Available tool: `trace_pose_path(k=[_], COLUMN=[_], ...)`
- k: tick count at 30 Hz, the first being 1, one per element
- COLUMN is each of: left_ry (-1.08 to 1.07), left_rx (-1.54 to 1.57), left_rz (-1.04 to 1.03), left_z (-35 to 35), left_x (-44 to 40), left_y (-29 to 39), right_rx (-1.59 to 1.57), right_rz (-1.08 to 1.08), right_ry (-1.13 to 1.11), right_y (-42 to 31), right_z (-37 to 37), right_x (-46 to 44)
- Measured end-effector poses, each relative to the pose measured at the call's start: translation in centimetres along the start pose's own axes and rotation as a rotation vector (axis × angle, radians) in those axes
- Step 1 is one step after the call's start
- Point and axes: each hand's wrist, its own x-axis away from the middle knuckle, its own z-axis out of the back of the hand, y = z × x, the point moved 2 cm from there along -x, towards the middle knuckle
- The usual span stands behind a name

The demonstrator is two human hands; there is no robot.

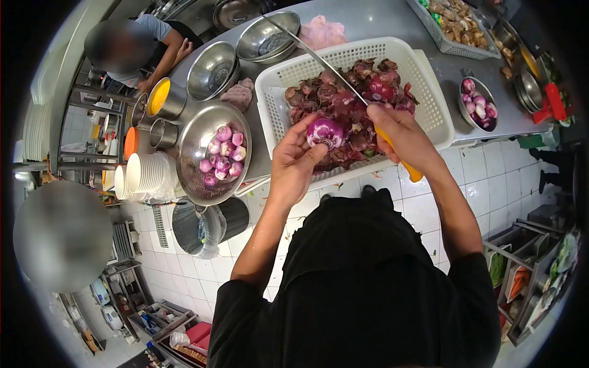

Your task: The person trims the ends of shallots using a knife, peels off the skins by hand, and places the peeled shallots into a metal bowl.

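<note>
My left hand (294, 162) is closed around a purple onion (325, 133), its cut or peeled face showing white and purple. In my right hand (402, 135) is a knife (325, 64) with a yellow handle, its long blade pointing up and to the left, away from me. Both hands are over the near side of a white plastic basket (267, 98), which holds a heap of red onions and loose skins (362, 92). Left of the basket, a steel colander (190, 135) contains several peeled purple onions (226, 150).
Right of the basket stands a steel bowl of onions (477, 101). Steel bowls (211, 67) and cloths (319, 34) lie at the back left. White containers (147, 172) stand beside the colander. A lined bin (199, 227) is below the counter. Another person (153, 46) is at the far left.
</note>
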Motion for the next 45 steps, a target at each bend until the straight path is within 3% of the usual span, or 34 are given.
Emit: trace_pose_path(k=[4,7,11,15,18,20,23,26,28,30,36,40,43,45], left_ry=[0.015,0.043,0.072,0.187,0.354,0.506,0.797,0.839,0.778,0.892,0.332,-0.042,-0.196,-0.149], left_rx=[0.04,0.093,0.141,0.077,-0.005,-0.207,-0.462,-0.495,-0.607,-1.653,-1.218,-1.367,-1.456,-1.628], left_rz=[-0.001,0.021,0.007,-0.043,-0.143,-0.179,-0.122,-0.192,-0.232,-0.358,-0.478,-0.556,-0.383,-0.302], left_z=[-0.4,-0.5,0.5,2.7,6.2,10.1,16.3,25.5,28.2,27.0,13.5,8.2,6.1,6.3], left_x=[-0.3,0.1,-0.1,1.9,3.0,3.9,5.3,4.7,4.0,4.1,-2.0,-9.0,-13.1,-14.7], left_y=[-0.1,-0.4,0.2,2.0,3.4,4.5,6.4,5.4,5.7,6.8,8.9,5.8,2.8,2.0], right_rx=[0.034,0.045,-0.014,0.015,-0.006,0.053,0.002,-0.023,-0.1,-0.132,-0.15,-0.137,-0.148,-0.153], right_rz=[0.043,0.204,-0.031,-0.074,0.024,0.147,0.146,0.081,-0.018,-0.036,0.071,0.072,0.093,0.108], right_ry=[0.17,0.134,0.211,0.256,0.328,0.348,0.333,0.347,0.34,0.382,0.424,0.484,0.51,0.531], right_y=[0.3,1.0,1.4,2.1,0.8,0.5,1.0,1.3,1.5,1.0,1.6,1.4,1.5,2.0], right_z=[-0.5,-0.6,0.0,0.8,0.1,-0.3,-0.6,-0.2,-0.3,-1.1,-1.0,-0.3,0.6,1.4], right_x=[0.1,0.2,-0.1,0.1,0.6,0.6,0.1,-0.2,-0.4,0.5,3.0,4.6,5.9,6.7])
